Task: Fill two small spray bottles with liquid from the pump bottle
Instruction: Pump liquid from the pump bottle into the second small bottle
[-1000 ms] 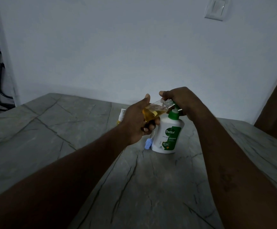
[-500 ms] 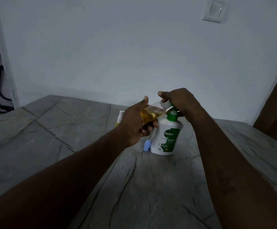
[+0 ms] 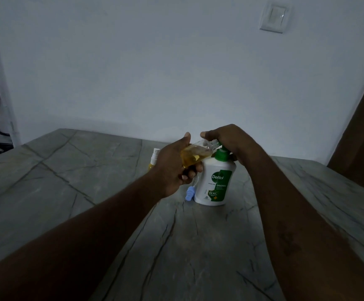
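Spray bottle lies tilted in your left hand, just left of frame centre, with its open neck tipped up against the nozzle of the pump bottle. Your fingers wrap its lower body and your thumb runs along the top. It is clear thin plastic, partly full of amber liquid, so expect it to be light and a little squashy. Grip the lower half firmly but without squeezing, or liquid may well up at the neck (soap on the outside would make it slippery).

Just to its right the white pump bottle stands upright on the table. Your right hand is cupped over its green pump head, fingers curled down the far side, thumb pointing left. That bottle looks heavier and stable, though pressing off-centre could tip it.

Low by its left foot lies a blue cap, close enough to knock. Behind your left hand, half hidden, stands the second spray bottle, white-topped with yellow showing; I cannot tell how full it is. Farther back, a wall switch sits at upper right.
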Demonstrator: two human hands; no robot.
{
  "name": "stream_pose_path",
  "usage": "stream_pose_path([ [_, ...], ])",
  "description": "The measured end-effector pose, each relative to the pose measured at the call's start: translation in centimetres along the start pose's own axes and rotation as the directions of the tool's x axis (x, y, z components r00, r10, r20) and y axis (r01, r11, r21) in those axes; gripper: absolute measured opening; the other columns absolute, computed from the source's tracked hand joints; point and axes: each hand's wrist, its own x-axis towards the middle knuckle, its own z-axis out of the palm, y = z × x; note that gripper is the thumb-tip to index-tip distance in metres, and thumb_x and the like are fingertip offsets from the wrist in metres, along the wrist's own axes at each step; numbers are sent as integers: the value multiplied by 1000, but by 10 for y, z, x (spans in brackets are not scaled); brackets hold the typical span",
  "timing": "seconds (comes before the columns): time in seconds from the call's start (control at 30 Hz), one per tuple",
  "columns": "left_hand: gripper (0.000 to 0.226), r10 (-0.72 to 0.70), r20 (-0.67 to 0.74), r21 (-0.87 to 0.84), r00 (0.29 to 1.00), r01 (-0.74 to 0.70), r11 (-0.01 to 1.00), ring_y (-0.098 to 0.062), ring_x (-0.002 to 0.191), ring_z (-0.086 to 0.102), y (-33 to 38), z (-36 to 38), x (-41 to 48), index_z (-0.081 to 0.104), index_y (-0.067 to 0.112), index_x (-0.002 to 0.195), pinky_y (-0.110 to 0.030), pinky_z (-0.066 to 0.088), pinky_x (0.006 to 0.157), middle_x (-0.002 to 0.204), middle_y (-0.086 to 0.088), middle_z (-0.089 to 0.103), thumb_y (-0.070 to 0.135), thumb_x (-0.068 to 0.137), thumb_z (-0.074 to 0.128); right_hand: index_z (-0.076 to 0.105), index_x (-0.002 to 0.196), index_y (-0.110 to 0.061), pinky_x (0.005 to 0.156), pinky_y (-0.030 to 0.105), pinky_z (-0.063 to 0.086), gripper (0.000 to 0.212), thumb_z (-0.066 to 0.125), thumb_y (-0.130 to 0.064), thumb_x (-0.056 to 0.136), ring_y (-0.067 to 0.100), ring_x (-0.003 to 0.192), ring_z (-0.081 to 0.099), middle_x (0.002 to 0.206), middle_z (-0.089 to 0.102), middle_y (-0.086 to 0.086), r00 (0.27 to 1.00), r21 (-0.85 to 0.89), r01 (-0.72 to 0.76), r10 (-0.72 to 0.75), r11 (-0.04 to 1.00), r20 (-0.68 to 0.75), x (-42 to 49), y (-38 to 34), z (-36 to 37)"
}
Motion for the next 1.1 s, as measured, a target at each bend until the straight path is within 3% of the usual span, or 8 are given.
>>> stream_pose_path([
  [0.07,59,-7,2,0,1000,7,1000,-16,48,44,-1,0,0,70,9,90,-24,23,44,65,-12,60,59,102,41,76,108,-12,73,34,50,39,76,-45,86,24,88,66,105,73,8,1000,-5,5,-5,1000,-6,0,1,1],
  [0.17,62,7,-2,-10,1000,-7,1000,-17,49,43,0,1,0,67,4,109,-24,24,44,65,-13,60,60,101,41,77,101,-15,82,40,59,41,77,-51,81,26,91,71,102,75,7,999,-18,25,-26,1000,-30,3,1,-1],
  [0.33,66,74,-36,-26,997,-75,997,-16,45,42,3,3,1,61,-2,126,-22,27,40,63,-14,60,57,101,44,78,88,-15,64,31,56,35,71,-49,89,23,79,72,88,74,5,982,-119,146,-158,982,-100,1,-7,-7],
  [0.5,61,37,-9,-23,999,-37,999,-15,46,43,2,2,1,67,5,116,-22,28,42,67,-13,61,59,100,44,77,83,-19,69,33,56,29,75,-48,86,28,87,73,91,76,6,995,-27,76,-77,997,-68,3,-4,-5],
  [0.63,57,20,-14,-18,1000,-20,1000,-16,46,44,0,1,1,67,7,106,-23,26,42,66,-13,61,59,101,44,74,96,-12,79,39,56,35,77,-45,85,29,91,70,99,74,10,999,1,25,-25,1000,-42,3,-1,-1],
  [0.73,57,9,-19,0,1000,-9,1000,-16,46,43,-2,-1,1,70,7,97,-23,25,43,65,-13,61,57,101,43,71,95,-13,72,35,50,36,80,-45,82,23,84,65,97,70,7,999,-34,-17,16,999,-28,4,0,2],
  [0.93,59,16,-9,-2,1000,-16,1000,-16,46,43,-3,-1,3,69,6,106,-23,24,44,67,-13,61,59,101,43,75,101,-12,86,42,60,46,78,-53,81,26,91,71,101,74,8,996,-43,31,-35,999,-88,5,2,0],
  [1.1,58,30,2,-26,1000,-30,999,-16,46,43,1,1,2,68,5,107,-24,25,44,66,-13,61,58,101,44,77,93,-14,67,34,58,40,74,-53,85,24,85,72,93,75,6,989,-54,105,-110,993,-103,3,-2,-6],
])
